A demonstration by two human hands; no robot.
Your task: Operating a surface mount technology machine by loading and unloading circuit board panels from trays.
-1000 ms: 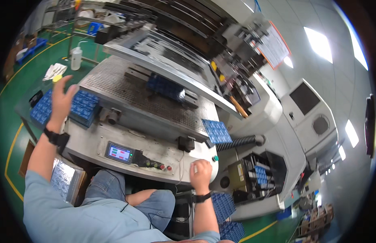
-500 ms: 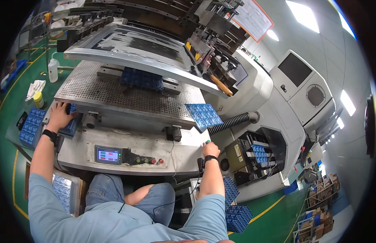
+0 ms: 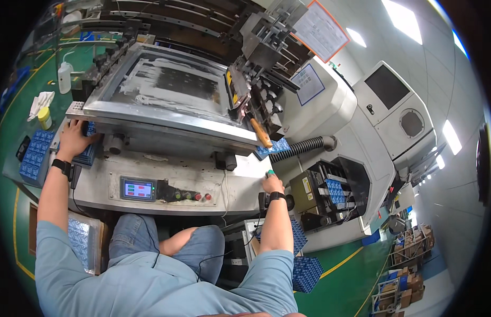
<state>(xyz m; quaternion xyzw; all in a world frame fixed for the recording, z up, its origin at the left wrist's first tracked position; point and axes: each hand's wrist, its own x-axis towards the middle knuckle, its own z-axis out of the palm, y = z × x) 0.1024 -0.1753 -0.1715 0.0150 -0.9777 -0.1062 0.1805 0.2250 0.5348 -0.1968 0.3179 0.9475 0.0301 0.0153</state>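
Note:
My left hand [image 3: 72,141] lies with spread fingers at the machine's left corner, over a stack of blue patterned circuit board panels [image 3: 87,153]. My right hand [image 3: 273,183] is closed at the machine's right edge, against a green button [image 3: 271,173]; the fingers' undersides are hidden. Between the hands, a metal-framed printing screen [image 3: 174,121] sits low over the perforated bed [image 3: 76,109], smeared with grey-white paste. A squeegee head [image 3: 236,92] stands at the screen's right side, and a wooden-handled tool [image 3: 260,133] rests on the frame's right corner.
A lit control screen [image 3: 138,189] and knobs [image 3: 192,196] face me. More blue panels [image 3: 36,153] and a yellow-lidded jar [image 3: 44,117] stand at left. A blue panel [image 3: 274,148] shows beneath the frame's right corner. A black ribbed hose [image 3: 298,149] runs right, near stacked panels [image 3: 309,274].
The printing screen has come down over the bed, hiding the blue panel under it and most of the perforated surface. Both hands stay at their places.

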